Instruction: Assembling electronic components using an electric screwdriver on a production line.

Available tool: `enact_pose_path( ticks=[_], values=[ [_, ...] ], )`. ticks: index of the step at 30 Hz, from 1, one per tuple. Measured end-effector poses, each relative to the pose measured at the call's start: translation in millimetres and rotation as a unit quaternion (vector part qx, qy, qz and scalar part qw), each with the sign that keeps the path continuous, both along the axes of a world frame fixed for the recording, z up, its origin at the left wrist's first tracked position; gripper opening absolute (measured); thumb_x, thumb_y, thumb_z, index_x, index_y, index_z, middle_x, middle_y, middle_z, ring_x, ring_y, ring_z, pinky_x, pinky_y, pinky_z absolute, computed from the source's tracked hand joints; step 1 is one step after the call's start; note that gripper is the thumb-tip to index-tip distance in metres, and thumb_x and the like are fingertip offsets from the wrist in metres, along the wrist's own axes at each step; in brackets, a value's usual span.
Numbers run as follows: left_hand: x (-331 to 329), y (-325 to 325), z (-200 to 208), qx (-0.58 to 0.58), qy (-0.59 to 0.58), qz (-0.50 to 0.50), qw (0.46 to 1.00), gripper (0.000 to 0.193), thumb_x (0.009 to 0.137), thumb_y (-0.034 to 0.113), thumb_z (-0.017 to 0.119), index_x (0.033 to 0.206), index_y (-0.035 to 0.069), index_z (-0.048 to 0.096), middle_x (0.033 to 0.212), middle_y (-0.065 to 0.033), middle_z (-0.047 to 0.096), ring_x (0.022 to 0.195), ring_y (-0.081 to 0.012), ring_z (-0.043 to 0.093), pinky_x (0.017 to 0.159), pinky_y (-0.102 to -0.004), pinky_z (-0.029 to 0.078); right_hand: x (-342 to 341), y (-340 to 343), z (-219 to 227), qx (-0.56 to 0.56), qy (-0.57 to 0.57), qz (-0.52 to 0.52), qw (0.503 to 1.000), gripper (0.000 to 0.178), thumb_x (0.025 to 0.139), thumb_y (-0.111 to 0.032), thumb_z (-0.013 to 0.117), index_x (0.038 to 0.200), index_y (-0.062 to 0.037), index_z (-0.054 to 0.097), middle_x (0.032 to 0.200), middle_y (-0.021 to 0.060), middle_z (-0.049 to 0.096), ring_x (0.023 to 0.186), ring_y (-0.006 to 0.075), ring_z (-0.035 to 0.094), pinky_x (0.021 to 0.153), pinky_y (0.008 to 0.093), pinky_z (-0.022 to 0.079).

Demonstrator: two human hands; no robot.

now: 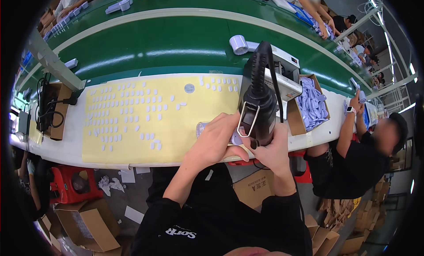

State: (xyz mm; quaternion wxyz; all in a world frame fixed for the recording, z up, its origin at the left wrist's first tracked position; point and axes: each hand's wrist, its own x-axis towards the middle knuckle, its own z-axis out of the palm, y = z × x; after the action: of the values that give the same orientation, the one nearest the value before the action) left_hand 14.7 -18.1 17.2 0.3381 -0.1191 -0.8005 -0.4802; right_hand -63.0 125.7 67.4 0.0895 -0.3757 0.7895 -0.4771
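My right hand is wrapped around a black electric screwdriver with a wire hanging loop and a ribbed cord end, held upright over the table's near edge. Beside it, my left hand grips a pale lavender plastic housing. The housing's rounded end shows left of my fingers, and another bit of it shows by the screwdriver. The screwdriver hides its own tip. To the left, a yellow sheet carries rows of small white oval pieces and a round grey disc.
A white boxy machine stands behind the screwdriver. Right of it, a carton holds many lavender parts. A lavender housing lies on the green conveyor. A cable box sits far left. A co-worker is at right.
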Motion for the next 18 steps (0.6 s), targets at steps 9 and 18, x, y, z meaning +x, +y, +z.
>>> enact_pose_path(
  ticks=[9,18],
  values=[
    [-16.7,10.7,-22.9,0.199,0.09,-0.031,0.975,0.042,0.078,0.033,0.068,0.103,0.002,0.052,0.092,-0.0112,0.061,0.08,-0.0232,0.06,0.067,-0.0285,0.047,-48.9,3.2,35.0,-0.416,-0.086,0.011,0.905,0.049,0.081,-0.052,0.055,0.094,-0.0086,0.037,0.059,0.0021,0.04,0.042,0.0102,0.039,0.039,0.0234,0.035],
    [-21.9,17.2,-27.7,0.31,0.08,-0.091,0.943,0.043,0.077,0.036,0.068,0.099,0.002,0.052,0.089,-0.0115,0.062,0.078,-0.0192,0.059,0.067,-0.0264,0.046,-86.2,-9.6,9.6,-0.394,0.024,-0.029,0.918,0.047,0.083,-0.052,0.049,0.092,-0.0084,0.036,0.056,0.0036,0.039,0.039,0.0106,0.036,0.037,0.0235,0.031]
  ],
)
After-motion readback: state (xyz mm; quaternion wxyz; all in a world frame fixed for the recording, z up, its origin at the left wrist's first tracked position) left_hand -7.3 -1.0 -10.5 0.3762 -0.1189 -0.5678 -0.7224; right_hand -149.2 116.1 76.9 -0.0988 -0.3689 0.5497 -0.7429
